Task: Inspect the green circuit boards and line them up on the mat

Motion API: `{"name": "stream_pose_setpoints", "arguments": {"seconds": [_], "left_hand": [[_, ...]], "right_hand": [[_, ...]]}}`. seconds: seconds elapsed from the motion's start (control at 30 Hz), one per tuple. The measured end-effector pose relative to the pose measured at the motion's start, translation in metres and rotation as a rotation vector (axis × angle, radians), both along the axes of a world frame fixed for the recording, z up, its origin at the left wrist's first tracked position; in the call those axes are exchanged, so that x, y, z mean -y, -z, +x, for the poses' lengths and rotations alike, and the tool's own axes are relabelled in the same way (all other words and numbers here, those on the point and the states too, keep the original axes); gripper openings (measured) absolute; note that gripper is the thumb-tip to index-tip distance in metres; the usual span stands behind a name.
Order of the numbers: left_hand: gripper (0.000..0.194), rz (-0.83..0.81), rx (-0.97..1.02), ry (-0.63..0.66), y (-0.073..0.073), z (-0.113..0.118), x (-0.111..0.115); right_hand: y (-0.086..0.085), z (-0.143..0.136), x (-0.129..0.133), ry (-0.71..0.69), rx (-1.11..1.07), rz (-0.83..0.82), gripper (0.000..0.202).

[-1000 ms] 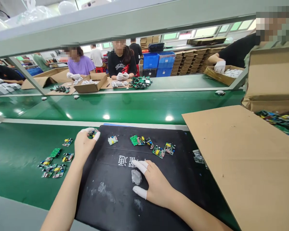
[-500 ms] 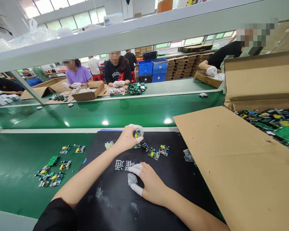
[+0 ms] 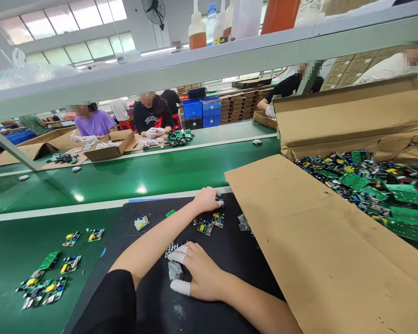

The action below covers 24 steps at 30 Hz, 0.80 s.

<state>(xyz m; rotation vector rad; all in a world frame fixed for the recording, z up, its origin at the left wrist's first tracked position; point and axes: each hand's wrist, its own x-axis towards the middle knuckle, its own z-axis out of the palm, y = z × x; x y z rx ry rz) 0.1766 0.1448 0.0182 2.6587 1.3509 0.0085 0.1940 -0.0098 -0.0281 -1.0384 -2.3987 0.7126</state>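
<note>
My left hand (image 3: 209,199), in white finger cots, reaches to the far edge of a black mat (image 3: 153,306). Its fingers close on a small circuit board (image 3: 219,198), mostly hidden behind them. Just nearer lie two more populated boards (image 3: 205,227). Another board with a whitish patch (image 3: 141,223) rests to the left of my forearm, and a green board edge (image 3: 170,213) shows beside the arm. My right hand (image 3: 202,271), also in finger cots, rests on the mat with thumb and fingers curled round a lump of grey putty (image 3: 175,271).
Several circuit boards (image 3: 54,290) lie on the green surface at left. A cardboard flap (image 3: 299,241) slopes up at right to a carton heaped with boards (image 3: 400,195). A shelf (image 3: 181,65) with bottles crosses above. Co-workers sit beyond the green belt (image 3: 167,174).
My left hand has moved right across the mat with the circuit board. The view has swung right, showing more of the board carton. My right hand stays at the grey putty.
</note>
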Motion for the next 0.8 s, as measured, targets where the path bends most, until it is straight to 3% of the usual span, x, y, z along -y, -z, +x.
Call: {"name": "stream_pose_setpoints", "arguments": {"seconds": [0.17,0.3,0.43,0.63,0.8], "left_hand": [[0.043,0.082,-0.078,-0.033,-0.013,-0.004,0.023],[0.05,0.068,-0.152,-0.025,-0.008,-0.005,0.043],[0.042,0.052,-0.144,0.009,-0.001,-0.008,0.048],[0.029,0.03,-0.008,0.053,-0.003,-0.021,0.048],[0.044,0.035,0.252,0.085,-0.013,-0.055,0.063]], "right_hand": [[0.003,0.0,-0.003,-0.018,0.002,-0.021,0.056],[0.007,0.0,-0.004,-0.021,-0.01,-0.028,0.059],[0.01,0.0,-0.003,-0.046,-0.035,-0.027,0.059],[0.01,0.0,-0.002,-0.04,-0.048,-0.016,0.057],[0.007,-0.001,-0.001,-0.013,-0.127,0.014,0.051]]}}
